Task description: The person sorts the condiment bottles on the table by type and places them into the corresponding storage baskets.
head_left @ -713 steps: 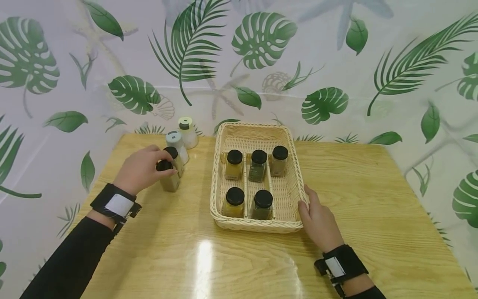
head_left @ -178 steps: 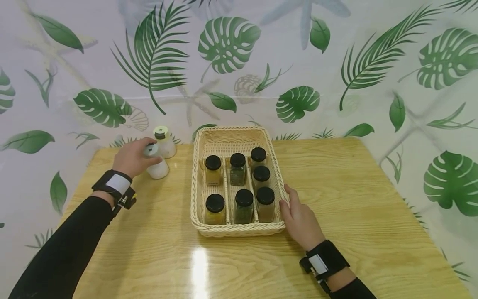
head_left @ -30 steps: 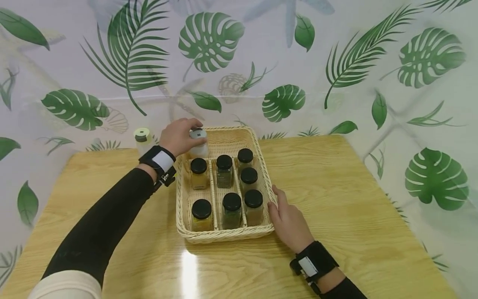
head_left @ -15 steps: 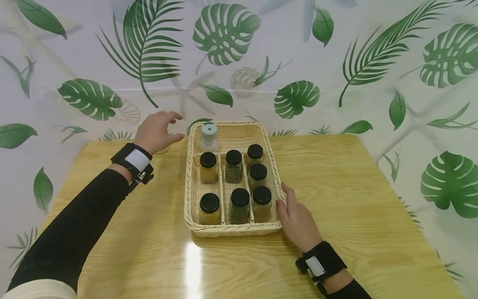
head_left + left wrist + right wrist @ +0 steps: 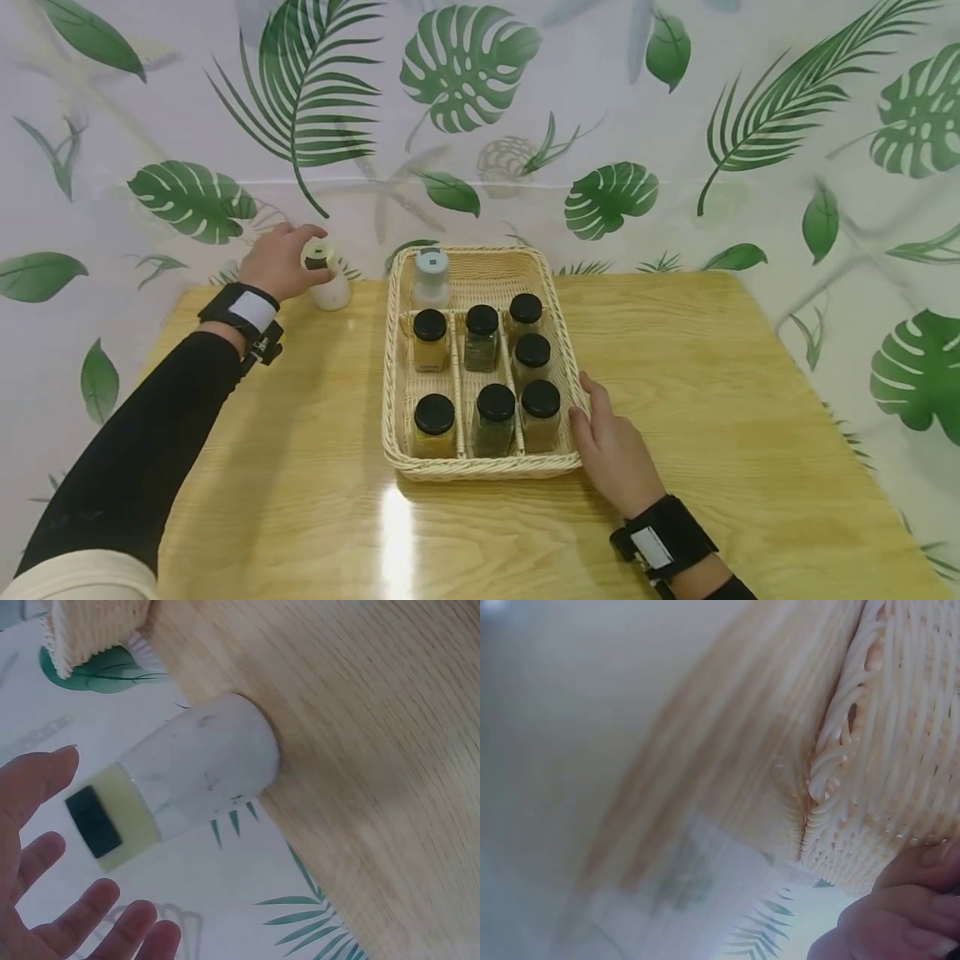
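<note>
At the table's far left stands a white shaker bottle with a pale yellow cap (image 5: 328, 279). My left hand (image 5: 277, 265) is at its cap; in the left wrist view, thumb and fingers are spread about the yellow cap (image 5: 120, 817) without a visible pinch. My right hand (image 5: 618, 454) holds the right side of the wicker basket (image 5: 480, 468) near its front corner. In the right wrist view, curled fingers (image 5: 907, 907) lie against the woven wall. A shaker with a pale blue cap (image 5: 431, 279) stands upright in the basket's back compartment, at the left.
Several black-lidded spice jars (image 5: 496, 421) stand in the basket's three front compartments: two at left, two in the middle, three at right. The wooden table (image 5: 697, 358) meets a leaf-printed cloth (image 5: 480, 200) at its back edge.
Black-lidded jars from the table's left now stand in the basket's right compartment. My left hand put the blue-capped shaker in the back compartment, let go, and moved left to the yellow-capped one.
</note>
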Motion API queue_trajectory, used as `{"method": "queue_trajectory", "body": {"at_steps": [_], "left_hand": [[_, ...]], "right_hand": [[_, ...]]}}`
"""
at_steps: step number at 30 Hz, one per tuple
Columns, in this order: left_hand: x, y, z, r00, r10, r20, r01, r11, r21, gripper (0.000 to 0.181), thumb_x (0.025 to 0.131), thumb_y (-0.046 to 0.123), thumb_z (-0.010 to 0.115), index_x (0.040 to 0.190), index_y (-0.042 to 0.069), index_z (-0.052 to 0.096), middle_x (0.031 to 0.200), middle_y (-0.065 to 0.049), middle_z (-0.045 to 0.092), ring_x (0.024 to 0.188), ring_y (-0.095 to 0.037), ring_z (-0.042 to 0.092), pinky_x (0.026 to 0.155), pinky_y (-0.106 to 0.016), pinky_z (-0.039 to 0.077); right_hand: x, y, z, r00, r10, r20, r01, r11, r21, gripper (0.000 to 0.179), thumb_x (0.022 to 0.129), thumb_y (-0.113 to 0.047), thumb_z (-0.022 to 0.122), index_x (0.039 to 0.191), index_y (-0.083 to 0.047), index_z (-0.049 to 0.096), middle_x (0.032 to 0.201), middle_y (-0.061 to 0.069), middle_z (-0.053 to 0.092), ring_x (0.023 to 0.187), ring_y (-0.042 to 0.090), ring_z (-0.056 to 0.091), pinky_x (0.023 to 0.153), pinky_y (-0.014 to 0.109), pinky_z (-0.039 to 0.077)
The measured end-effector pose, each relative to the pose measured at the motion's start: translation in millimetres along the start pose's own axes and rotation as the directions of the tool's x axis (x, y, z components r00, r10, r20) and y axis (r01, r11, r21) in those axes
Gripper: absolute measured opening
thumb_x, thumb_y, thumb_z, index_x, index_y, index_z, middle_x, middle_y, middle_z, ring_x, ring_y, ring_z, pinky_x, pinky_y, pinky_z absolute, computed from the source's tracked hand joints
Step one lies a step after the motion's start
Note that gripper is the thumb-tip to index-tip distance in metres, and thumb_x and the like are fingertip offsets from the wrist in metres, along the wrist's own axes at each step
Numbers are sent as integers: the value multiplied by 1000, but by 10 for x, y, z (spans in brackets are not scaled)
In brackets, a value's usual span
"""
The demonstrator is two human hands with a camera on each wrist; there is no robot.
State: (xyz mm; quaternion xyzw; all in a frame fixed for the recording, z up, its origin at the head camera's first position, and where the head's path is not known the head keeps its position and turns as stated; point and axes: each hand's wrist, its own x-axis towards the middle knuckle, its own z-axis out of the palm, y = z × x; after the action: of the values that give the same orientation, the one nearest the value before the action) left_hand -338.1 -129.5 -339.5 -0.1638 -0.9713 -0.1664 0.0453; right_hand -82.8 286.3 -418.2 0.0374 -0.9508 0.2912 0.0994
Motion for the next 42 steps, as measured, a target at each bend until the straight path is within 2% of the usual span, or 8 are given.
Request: {"method": "queue_trajectory", "body": {"at_steps": [6,10,16,23,33,36,42], "left_hand": [[-79,-168,9,999,-12,31,12,1000,-1,72,82,40,70,141,12,41,128,-29,47,112,-46,45,79,-61,43],[-149,-276,30,999,-18,47,18,1000,-5,70,84,39,68,142,11,40,127,-28,49,109,-46,47,76,-60,44],[-177,-317,54,999,-5,51,5,1000,-11,62,86,36,66,138,10,43,123,-28,53,102,-46,52,72,-58,45],[-127,-257,84,999,9,43,-9,1000,9,60,87,38,66,135,9,45,118,-27,55,97,-44,55,66,-56,47],[-120,-146,47,999,30,38,-31,999,35,55,89,38,64,134,11,47,115,-25,57,91,-41,57,57,-53,47],[-94,-63,12,999,46,16,-47,998,35,57,89,41,63,134,10,48,115,-25,58,93,-41,56,59,-53,47],[-11,220,-95,993,116,-31,-116,993,13,56,89,40,64,134,9,50,118,-24,58,97,-40,56,71,-54,47]], "right_hand": [[39,-70,46,1000,-21,17,21,1000,1,50,103,-31,38,146,-6,28,47,-6,36,36,9,30,37,28,26],[44,-111,75,999,-27,27,27,1000,4,49,103,-30,39,146,-7,29,47,-6,36,36,8,31,38,29,28],[33,-131,68,999,-28,15,28,1000,-1,48,103,-28,41,146,-8,30,47,-6,35,36,8,30,37,28,26],[-1,-101,52,1000,-20,7,20,1000,-2,49,103,-31,39,145,-8,30,47,-7,35,35,7,29,37,27,26],[-25,-68,54,1000,-14,-7,14,1000,-8,48,103,-29,40,145,-8,31,47,-7,35,35,7,29,36,27,26],[-22,-45,34,1000,-10,-19,9,1000,-24,47,103,-28,41,144,-7,32,46,-7,34,35,8,30,37,28,27],[-25,4,-22,999,17,-30,-18,999,-33,48,102,-26,42,144,-6,32,46,-6,34,35,8,29,37,29,26]]}}
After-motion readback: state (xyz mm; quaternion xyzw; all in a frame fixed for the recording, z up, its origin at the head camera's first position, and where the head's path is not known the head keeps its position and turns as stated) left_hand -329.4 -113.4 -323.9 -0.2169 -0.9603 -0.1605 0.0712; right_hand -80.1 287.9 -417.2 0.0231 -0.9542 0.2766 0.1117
